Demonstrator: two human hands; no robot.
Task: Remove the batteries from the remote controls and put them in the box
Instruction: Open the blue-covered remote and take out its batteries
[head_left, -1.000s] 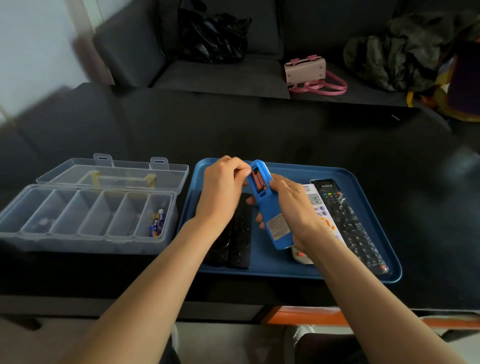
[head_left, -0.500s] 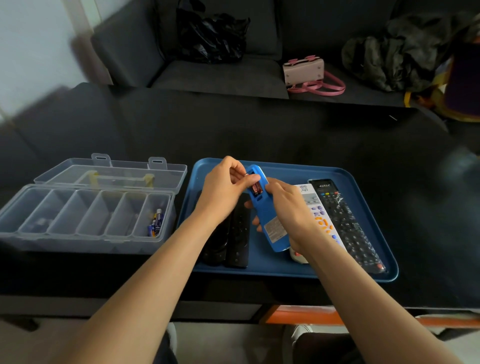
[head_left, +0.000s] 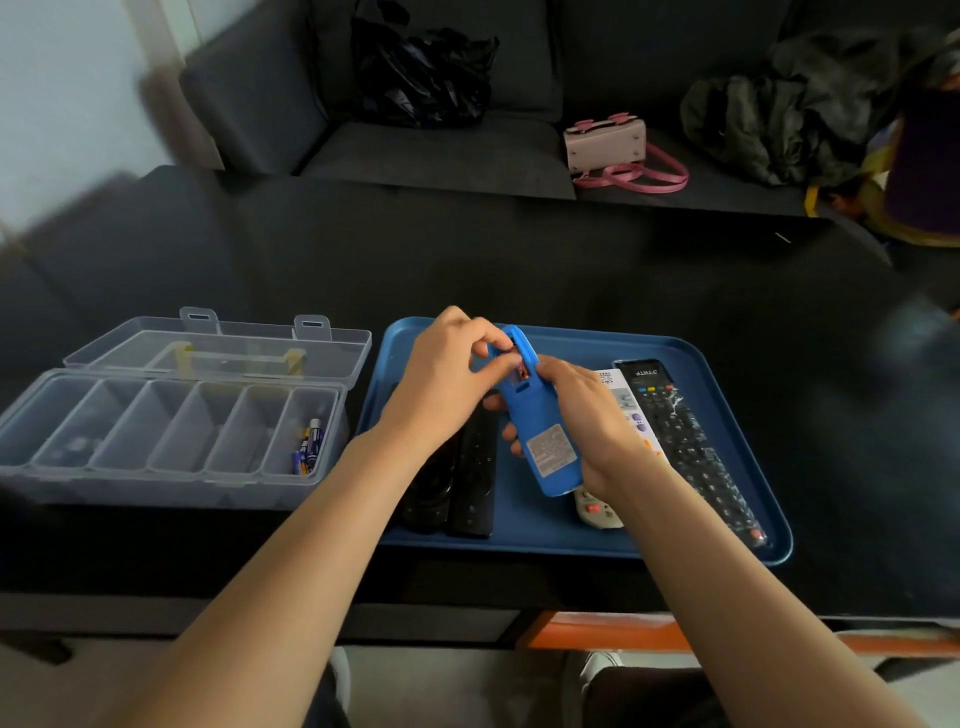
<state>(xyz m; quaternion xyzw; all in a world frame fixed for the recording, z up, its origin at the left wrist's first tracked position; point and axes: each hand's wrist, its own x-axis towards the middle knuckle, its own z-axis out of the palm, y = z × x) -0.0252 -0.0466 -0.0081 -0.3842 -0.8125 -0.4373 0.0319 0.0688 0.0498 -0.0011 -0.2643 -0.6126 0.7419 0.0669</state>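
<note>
My right hand (head_left: 582, 421) grips a blue remote (head_left: 545, 441) held back side up over the blue tray (head_left: 727, 551), its battery bay open near the top. Reddish batteries (head_left: 521, 372) show in the bay. My left hand (head_left: 447, 374) has its fingers curled at the bay, thumb and fingertips pinching at the batteries. The clear plastic box (head_left: 171, 431) stands open left of the tray, with several blue batteries (head_left: 308, 446) in its rightmost compartment.
On the tray lie two black remotes (head_left: 470, 467) under my left wrist, a white remote (head_left: 631, 415) and a long black remote (head_left: 691, 447) at the right. The black table's front edge (head_left: 467, 613) is close. A sofa with a pink handbag (head_left: 608, 145) stands beyond.
My left fingers have moved from the top end of the blue remote into its battery bay. The remote has tilted slightly lower in my right hand.
</note>
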